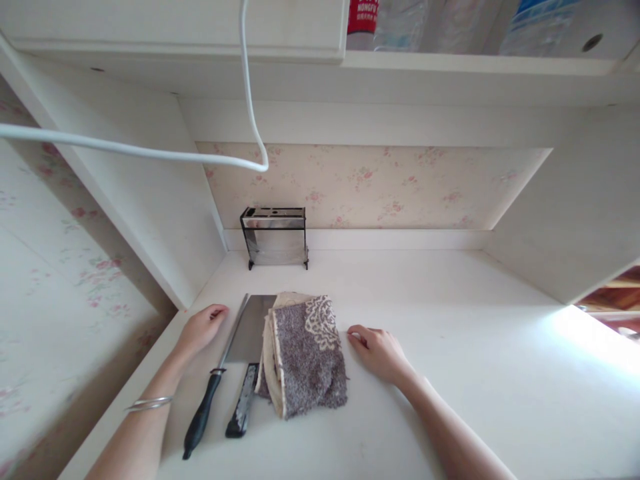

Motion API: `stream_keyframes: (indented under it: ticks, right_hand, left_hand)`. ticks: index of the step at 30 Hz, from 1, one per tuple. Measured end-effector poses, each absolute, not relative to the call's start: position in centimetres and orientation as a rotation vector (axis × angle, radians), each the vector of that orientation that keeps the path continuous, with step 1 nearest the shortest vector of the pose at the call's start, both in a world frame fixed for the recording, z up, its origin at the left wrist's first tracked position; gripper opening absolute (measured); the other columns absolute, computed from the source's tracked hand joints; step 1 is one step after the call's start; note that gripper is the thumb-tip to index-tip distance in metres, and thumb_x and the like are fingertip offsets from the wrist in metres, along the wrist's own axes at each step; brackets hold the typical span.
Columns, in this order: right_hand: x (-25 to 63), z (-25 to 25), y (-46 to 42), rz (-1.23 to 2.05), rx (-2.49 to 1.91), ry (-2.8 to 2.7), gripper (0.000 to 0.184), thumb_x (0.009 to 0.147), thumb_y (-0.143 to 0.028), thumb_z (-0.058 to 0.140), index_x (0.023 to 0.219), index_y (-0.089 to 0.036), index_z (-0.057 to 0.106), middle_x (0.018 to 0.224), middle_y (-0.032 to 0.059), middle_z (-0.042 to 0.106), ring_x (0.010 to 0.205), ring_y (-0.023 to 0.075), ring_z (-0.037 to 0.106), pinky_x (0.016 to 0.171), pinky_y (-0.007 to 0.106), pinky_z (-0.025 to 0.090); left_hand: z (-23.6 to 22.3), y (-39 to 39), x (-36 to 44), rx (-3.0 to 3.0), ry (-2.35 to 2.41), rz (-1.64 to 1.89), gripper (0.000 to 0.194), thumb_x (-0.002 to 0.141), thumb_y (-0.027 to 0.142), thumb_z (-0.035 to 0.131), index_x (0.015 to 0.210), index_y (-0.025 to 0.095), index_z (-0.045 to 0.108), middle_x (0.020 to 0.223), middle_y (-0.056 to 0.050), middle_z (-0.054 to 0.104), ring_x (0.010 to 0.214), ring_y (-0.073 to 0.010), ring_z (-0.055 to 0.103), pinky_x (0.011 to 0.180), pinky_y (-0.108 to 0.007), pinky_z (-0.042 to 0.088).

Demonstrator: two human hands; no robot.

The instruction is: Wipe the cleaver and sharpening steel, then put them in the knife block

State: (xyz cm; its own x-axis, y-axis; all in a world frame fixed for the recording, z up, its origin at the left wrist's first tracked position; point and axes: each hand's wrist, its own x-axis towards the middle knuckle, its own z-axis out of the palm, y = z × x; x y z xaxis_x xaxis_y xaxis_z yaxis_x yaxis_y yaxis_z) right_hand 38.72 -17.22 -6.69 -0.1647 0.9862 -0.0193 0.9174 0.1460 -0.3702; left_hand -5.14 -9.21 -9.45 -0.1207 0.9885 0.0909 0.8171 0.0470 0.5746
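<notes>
My left hand (204,327) rests on the white counter with its fingers curled in and nothing showing in them. Just to its right lies a honing steel (201,415), its black handle towards me. Beside the steel is a cleaver (245,330) with a broad grey blade and a worn black handle. A folded brown and cream towel (313,360) covers the right part of the blade. My right hand (379,351) lies to the right of the towel, apart from it, fingers also curled and no object visible in them.
A knife block (275,243) with a slotted top and clear front stands at the back of the white counter (430,287). White side panels and an overhead shelf enclose the space. A white cable (150,153) hangs across the upper left. Bottles (363,17) sit on the shelf above.
</notes>
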Motion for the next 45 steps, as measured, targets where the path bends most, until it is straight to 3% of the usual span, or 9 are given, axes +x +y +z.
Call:
stream_keyframes:
  ticks: [45]
  right_hand:
    - [38.96,-7.19,-17.07,0.431,-1.844,-2.186,0.031,0.093,-0.041,0.035,0.106,-0.034,0.062,0.094,-0.0011,0.071,0.086,0.0177,0.064,0.069,0.025,0.035]
  left_hand:
    - [-9.58,-9.12,-5.25,1.854,2.036,0.670,0.036,0.083,0.046,0.043,0.100,0.025,0.066,0.104,-0.001,0.070,0.097,-0.0220,0.063,0.083,-0.029,0.045]
